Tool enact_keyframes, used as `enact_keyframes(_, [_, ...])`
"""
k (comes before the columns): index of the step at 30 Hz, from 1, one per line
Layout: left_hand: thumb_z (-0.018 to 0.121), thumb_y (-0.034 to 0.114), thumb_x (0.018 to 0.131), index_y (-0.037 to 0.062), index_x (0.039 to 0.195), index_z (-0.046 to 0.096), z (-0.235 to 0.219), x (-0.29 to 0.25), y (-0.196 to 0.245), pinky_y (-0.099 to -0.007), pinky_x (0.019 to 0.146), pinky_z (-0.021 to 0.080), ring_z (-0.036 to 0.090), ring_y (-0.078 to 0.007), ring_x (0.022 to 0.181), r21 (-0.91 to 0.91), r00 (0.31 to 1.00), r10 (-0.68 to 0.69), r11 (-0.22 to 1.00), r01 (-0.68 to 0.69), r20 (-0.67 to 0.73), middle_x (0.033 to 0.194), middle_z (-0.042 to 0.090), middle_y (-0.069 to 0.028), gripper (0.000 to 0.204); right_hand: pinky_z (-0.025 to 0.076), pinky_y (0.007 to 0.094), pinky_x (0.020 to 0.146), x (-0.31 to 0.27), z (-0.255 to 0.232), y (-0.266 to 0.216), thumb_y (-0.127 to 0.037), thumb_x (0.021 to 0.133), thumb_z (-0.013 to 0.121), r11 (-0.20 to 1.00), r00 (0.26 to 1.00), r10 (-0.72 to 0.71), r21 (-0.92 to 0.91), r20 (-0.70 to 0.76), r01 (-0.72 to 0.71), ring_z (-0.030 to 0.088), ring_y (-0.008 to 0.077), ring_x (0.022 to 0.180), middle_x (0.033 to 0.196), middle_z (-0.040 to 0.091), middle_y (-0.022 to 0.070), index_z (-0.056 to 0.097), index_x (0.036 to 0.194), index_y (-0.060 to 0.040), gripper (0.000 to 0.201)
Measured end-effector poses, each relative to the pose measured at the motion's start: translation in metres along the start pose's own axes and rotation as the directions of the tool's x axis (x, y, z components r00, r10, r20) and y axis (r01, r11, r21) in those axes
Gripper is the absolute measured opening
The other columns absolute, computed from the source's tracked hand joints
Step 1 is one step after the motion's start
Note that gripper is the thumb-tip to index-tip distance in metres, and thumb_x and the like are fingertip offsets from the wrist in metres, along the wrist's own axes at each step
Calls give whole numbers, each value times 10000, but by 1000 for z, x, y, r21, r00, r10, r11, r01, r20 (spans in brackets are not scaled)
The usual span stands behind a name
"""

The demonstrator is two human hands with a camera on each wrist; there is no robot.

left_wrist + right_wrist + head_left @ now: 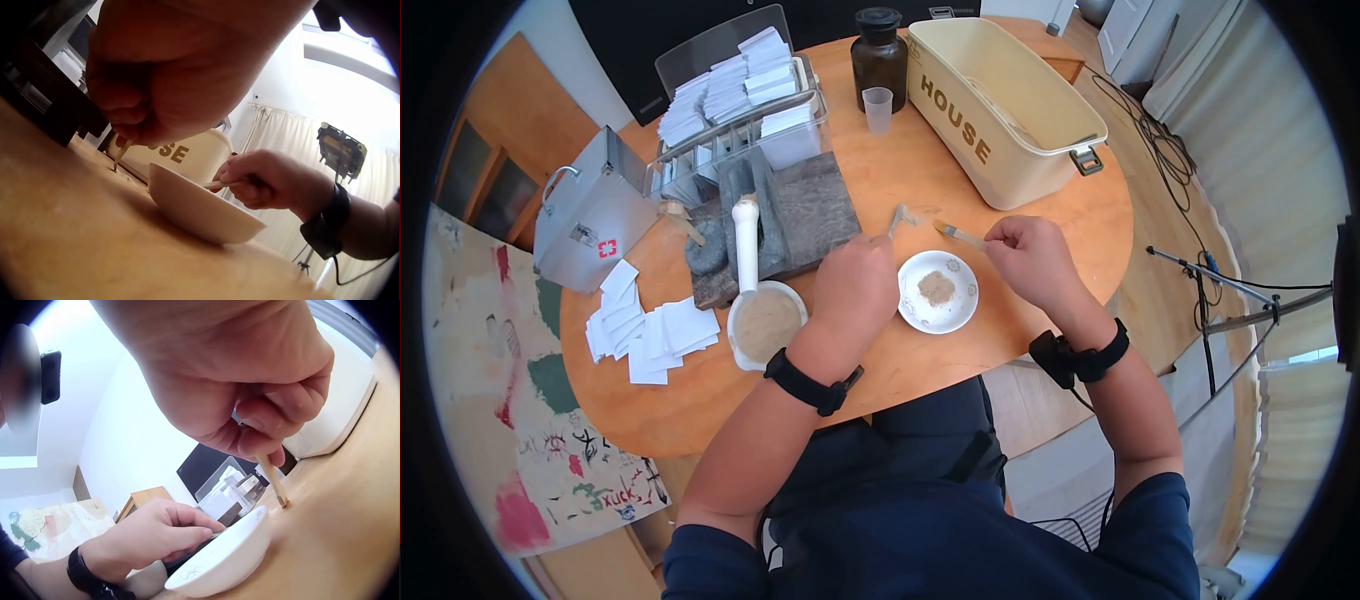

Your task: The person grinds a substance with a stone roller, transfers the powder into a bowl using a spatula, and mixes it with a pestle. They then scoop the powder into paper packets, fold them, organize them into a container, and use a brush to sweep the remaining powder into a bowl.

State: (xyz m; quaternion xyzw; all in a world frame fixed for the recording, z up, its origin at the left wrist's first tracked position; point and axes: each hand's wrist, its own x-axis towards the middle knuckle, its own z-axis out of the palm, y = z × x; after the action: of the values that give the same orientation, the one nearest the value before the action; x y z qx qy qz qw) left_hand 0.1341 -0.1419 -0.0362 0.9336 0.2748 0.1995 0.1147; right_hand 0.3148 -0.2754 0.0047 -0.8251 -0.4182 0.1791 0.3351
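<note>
A small white dish (938, 312) with a little mound of beige powder (936, 288) stands between the two hands near the table's front edge. My left hand (856, 285) pinches a thin light tool (897, 216) whose tip is down by a small smear on the tabletop, beyond the dish. Between its fingers my right hand (1036, 262) grips a small flat brush (962, 235), tip pointing left; in the right wrist view the brush (273, 478) meets the wood. Left of my left hand, a white mortar (767, 325) holds beige powder, with a white pestle (746, 245) leaning in it.
A cream HOUSE bin (1000, 120) stands at the back right, beside a dark jar (879, 62) and a plastic cup (878, 110). Further left are a dark stone slab (815, 205), a rack of white packets (790, 135), a metal case (600, 215) and loose white papers (670, 335).
</note>
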Motion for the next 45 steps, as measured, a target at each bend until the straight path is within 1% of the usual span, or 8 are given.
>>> enact_keyframes(14, [586,72,851,-14,751,643,-1,-1,5,-484,685,519,641,-395,731,-91,997,-79,993,79,-1,754,641,-217,143,528,376,615,19,26,-22,-148,768,616,994,997,44,93,63,-50,664,287,626,685,669,198,719,826,26,210])
enact_keyframes(23, [586,38,799,-13,766,646,-6,-1,4,-459,692,549,670,-383,746,-94,997,-77,993,78,21,780,663,-213,85,543,415,654,14,16,-34,-151,786,607,997,1000,-12,-75,20,13,673,341,670,712,680,190,721,839,-16,184])
enact_keyframes(25, [603,84,852,-6,774,650,-6,-1,5,-488,696,513,635,-398,747,-123,995,-102,987,101,-1,764,641,-209,128,542,431,650,19,26,-21,-150,793,613,971,980,-174,-180,-98,155,668,352,669,700,675,171,718,837,-40,159])
enact_keyframes(28, [603,82,854,-4,779,652,-4,-1,3,-488,697,514,636,-398,748,-112,996,-90,990,90,5,774,645,-209,125,516,391,587,21,34,-15,-136,810,627,949,974,-216,-250,-62,195,654,298,608,695,675,152,705,852,-20,146])
enact_keyframes(32, [586,31,800,-15,762,637,-7,-2,4,-457,686,548,668,-382,748,-95,997,-72,993,73,10,784,662,-210,79,519,391,588,15,29,-23,-132,815,626,955,978,-206,-224,-19,196,657,298,611,685,671,150,701,855,-23,138])
enact_keyframes(34, [585,32,799,-14,755,634,-6,-2,4,-455,686,548,667,-379,750,-93,997,-78,993,78,9,784,660,-207,81,532,445,623,12,25,-25,-157,787,621,968,979,-196,-170,-63,183,662,352,665,690,668,172,709,817,-45,145])
enact_keyframes(38, [602,77,851,-6,787,657,-5,-2,0,-483,706,517,640,-395,759,-123,995,-98,988,98,7,779,648,-209,119,534,434,625,7,17,-27,-148,782,613,971,989,-147,-196,-35,137,662,347,660,690,670,171,710,816,-38,151])
enact_keyframes(45, [598,76,851,-4,802,658,-3,-2,0,-491,717,511,636,-402,771,-141,994,-110,984,109,1,789,650,-209,112,538,415,638,9,25,-24,-149,780,610,995,996,-86,-43,-9,86,665,344,658,704,675,187,711,812,-6,177])
